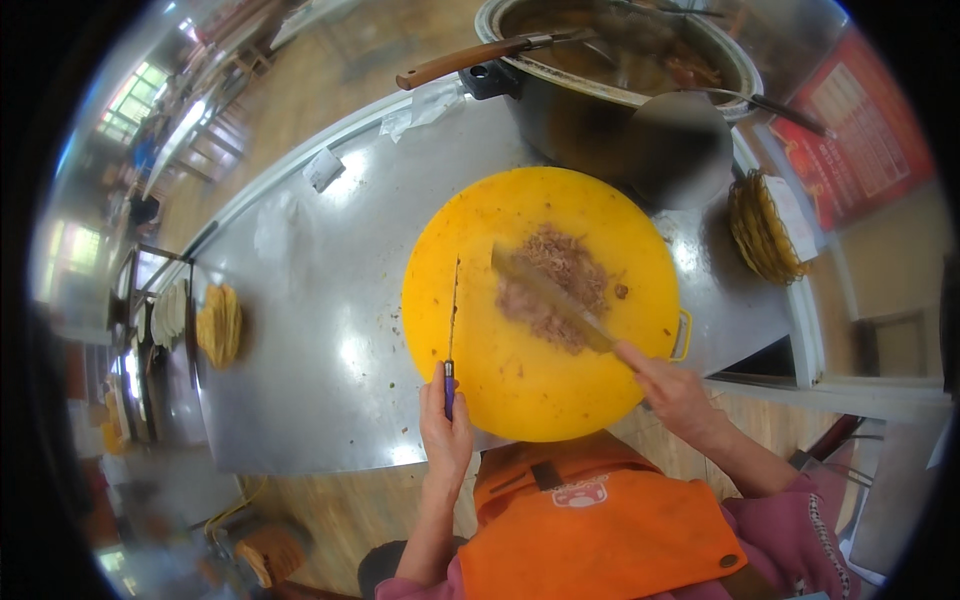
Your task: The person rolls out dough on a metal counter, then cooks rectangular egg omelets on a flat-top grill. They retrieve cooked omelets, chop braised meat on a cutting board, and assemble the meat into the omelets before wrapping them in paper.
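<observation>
My left hand (446, 442) grips a knife by its purple handle (449, 394). Its blade stands nearly edge-on to me over the left part of a round yellow cutting board (540, 401). In my right hand (682, 397) is a cleaver or broad knife (555, 296), blurred by motion, its blade slanting across a heap of finely chopped meat (570, 259). My fingers hide the handle of this right blade. A small brown scrap (621, 291) lies just right of the heap, and crumbs dot the board.
Beyond the board stands a large pot (585, 124) of broth, with a wooden-handled utensil (465, 64) across its rim and another handle (791, 116) at right. Flatbreads (219, 326) are on the metal table (300, 390) at left. A wavy-edged stack (757, 229) sits at right.
</observation>
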Motion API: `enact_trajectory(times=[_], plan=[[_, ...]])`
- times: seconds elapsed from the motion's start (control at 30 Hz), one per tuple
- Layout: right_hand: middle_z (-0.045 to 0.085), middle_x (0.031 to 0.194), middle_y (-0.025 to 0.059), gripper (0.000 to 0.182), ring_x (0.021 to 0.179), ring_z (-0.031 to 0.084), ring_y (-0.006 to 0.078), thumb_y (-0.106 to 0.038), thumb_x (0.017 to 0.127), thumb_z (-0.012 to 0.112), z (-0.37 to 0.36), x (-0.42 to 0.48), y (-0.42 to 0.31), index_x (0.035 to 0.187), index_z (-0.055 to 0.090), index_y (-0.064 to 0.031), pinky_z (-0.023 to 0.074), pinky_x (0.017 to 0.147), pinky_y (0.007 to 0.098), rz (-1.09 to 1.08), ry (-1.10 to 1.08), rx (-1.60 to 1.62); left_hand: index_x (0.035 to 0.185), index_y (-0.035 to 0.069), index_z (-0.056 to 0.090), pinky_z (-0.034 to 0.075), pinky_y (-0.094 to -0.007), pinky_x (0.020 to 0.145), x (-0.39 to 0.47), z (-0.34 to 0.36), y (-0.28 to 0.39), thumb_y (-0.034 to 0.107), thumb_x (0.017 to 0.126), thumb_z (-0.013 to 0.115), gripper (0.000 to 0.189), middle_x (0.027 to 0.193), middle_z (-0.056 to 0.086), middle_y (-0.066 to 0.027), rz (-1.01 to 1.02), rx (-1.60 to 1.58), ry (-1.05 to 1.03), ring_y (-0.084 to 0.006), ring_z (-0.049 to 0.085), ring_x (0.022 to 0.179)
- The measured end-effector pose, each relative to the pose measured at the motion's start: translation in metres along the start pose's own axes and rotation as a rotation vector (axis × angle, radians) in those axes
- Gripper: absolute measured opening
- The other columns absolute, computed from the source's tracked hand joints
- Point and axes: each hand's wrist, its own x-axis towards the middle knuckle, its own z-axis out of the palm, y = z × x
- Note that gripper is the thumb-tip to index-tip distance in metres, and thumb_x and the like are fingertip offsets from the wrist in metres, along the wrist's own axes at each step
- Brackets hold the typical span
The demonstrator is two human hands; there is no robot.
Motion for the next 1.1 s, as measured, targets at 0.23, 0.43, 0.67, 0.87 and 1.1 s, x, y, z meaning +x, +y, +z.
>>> enact_trajectory(times=[0.23, 0.43, 0.67, 0.87, 1.1], plan=[[0.063, 0.099, 0.0176, 0.042, 0.083, 0.064, 0.0310, -0.001, 0.084, 0.054, -0.018, -0.001, -0.018, 0.126, 0.051, -0.0060, 0.0513, 0.070, 0.0336, 0.142, -0.169, 0.037, 0.131, -0.003, 0.040, 0.045, -0.0296, 0.074, 0.008, -0.005, -0.002, -0.004, 0.086, 0.048, 0.046, 0.095, 0.050, -0.0133, -0.018, -0.004, -0.039, -0.0227, 0.053, 0.085], [0.063, 0.098, 0.0165, 0.041, 0.079, 0.064, 0.0276, -0.004, 0.087, 0.052, -0.003, 0.000, 0.000, 0.128, 0.049, -0.0080, 0.0501, 0.068, 0.0314, 0.236, -0.137, 0.108, 0.131, -0.002, 0.041, 0.045, -0.0295, 0.073, -0.005, 0.000, 0.006, -0.004, 0.086, 0.048, 0.046, 0.095, 0.051, -0.0125, -0.263, -0.187, -0.083, -0.0216, 0.053, 0.083], [0.063, 0.095, 0.0175, 0.044, 0.074, 0.063, 0.0267, -0.002, 0.087, 0.052, -0.013, -0.018, 0.010, 0.130, 0.049, -0.0107, 0.0483, 0.067, 0.0301, 0.480, 0.228, 0.177, 0.128, -0.005, 0.043, 0.044, -0.0313, 0.075, -0.025, 0.017, 0.002, -0.003, 0.085, 0.049, 0.043, 0.097, 0.053, -0.0148, -0.050, -0.118, -0.058, -0.0245, 0.053, 0.085], [0.062, 0.103, 0.0177, 0.046, 0.082, 0.064, 0.0291, 0.000, 0.086, 0.053, 0.001, -0.012, 0.003, 0.130, 0.049, -0.0116, 0.0490, 0.070, 0.0323, 0.333, 0.212, 0.103, 0.128, -0.006, 0.042, 0.044, -0.0317, 0.077, -0.019, 0.043, 0.009, -0.004, 0.085, 0.049, 0.044, 0.096, 0.053, -0.0158, -0.037, -0.103, -0.114, -0.0265, 0.053, 0.088], [0.060, 0.110, 0.0222, 0.043, 0.096, 0.063, 0.0308, 0.001, 0.087, 0.050, 0.009, -0.006, -0.012, 0.129, 0.048, -0.0065, 0.0491, 0.077, 0.0315, 0.328, 0.006, -0.013, 0.128, -0.006, 0.041, 0.044, -0.0314, 0.075, -0.015, 0.042, 0.018, -0.004, 0.085, 0.048, 0.043, 0.096, 0.052, -0.0158, 0.020, -0.112, -0.121, -0.0264, 0.053, 0.085]])
